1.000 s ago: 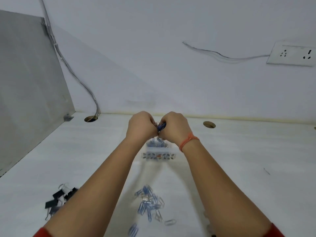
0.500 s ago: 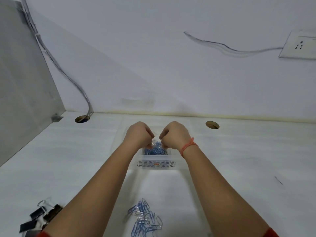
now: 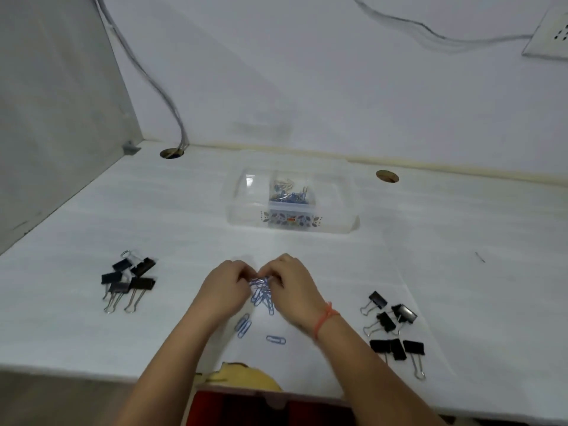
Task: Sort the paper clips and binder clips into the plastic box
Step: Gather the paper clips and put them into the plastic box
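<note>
A clear plastic box [image 3: 246,207] with a flowered front sits at the back middle of the white desk; its middle compartment holds blue paper clips [image 3: 289,195]. Near the front, my left hand [image 3: 226,287] and my right hand [image 3: 292,287] are pinched together on a loose pile of blue paper clips [image 3: 261,295] lying on the desk. Three more blue paper clips [image 3: 242,325] lie just in front of the hands. Black binder clips lie in two groups: one group [image 3: 129,279] to the left and the other group [image 3: 392,330] to the right.
The white wall rises behind the box, with a grey side panel [image 3: 46,118] at left. Two round cable holes [image 3: 171,153] [image 3: 387,176] are cut in the desk at the back. A cable [image 3: 153,78] drops into the left hole. The desk's front edge [image 3: 92,375] runs below my arms.
Both hands have come back from over the box to the paper clip pile near the front of the desk. The view has tilted down, showing both binder clip groups.
</note>
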Demonstrator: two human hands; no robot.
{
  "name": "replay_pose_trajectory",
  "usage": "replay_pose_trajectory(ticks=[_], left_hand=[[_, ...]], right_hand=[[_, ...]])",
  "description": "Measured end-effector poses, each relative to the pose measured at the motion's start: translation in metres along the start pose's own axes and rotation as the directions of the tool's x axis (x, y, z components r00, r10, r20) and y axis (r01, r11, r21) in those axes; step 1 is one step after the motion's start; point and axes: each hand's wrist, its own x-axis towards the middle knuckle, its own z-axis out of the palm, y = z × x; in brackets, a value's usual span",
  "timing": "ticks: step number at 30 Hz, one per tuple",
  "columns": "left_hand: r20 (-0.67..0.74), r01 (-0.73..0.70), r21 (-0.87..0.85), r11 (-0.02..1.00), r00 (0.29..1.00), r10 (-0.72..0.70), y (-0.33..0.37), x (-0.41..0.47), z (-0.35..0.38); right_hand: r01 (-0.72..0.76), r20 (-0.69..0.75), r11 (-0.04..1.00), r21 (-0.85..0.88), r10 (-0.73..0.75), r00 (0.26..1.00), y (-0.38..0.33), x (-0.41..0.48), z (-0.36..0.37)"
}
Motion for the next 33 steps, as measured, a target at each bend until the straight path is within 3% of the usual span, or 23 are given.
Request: replay_pose_trajectory(ticks=[4, 5, 7, 9, 10, 13, 22, 33], left_hand=[[0.110, 0.064, -0.283, 0.957, 0.993, -0.033, -0.008, -0.036, -0.016], [0.144, 0.057, -0.271, 0.961, 0.989, -0.019, -0.010, -0.044, -0.021], [0.212, 0.011, -0.033, 0.999, 0.977, -0.003, -0.013, -0.058, -0.029], [0.248, -0.030, 0.235, 0.972, 0.968, -0.030, -0.012, -0.060, -0.032], [0.252, -0.028, 0.285, 0.958, 0.967, -0.047, -0.009, -0.059, -0.030], [0.238, -0.034, 0.326, 0.945, 0.970, -0.047, 0.004, -0.048, -0.020], [0.186, -0.053, 0.280, 0.959, 0.983, 0.001, 0.020, -0.013, -0.006], [0.193, -0.034, 0.238, 0.971, 0.981, -0.013, 0.020, -0.012, -0.003]], right_hand=[[-0.030, 0.038, 0.997, 0.074, 0.027, 0.999, 0.006, -0.030, -0.019], [-0.039, 0.019, 0.995, 0.094, 0.038, 0.999, 0.007, -0.036, -0.028], [-0.046, 0.027, 0.998, 0.039, 0.045, 0.999, 0.013, -0.045, -0.047], [-0.098, 0.166, 0.976, -0.195, 0.132, 0.977, 0.015, -0.053, -0.059], [-0.127, 0.231, 0.944, -0.305, 0.202, 0.952, 0.014, -0.057, -0.060], [-0.139, 0.219, 0.914, -0.380, 0.235, 0.947, 0.002, -0.060, -0.042], [-0.113, 0.124, 0.976, -0.188, 0.138, 0.983, -0.007, -0.028, -0.014], [0.015, 0.109, 0.931, -0.366, 0.027, 0.994, -0.020, -0.025, -0.012]])
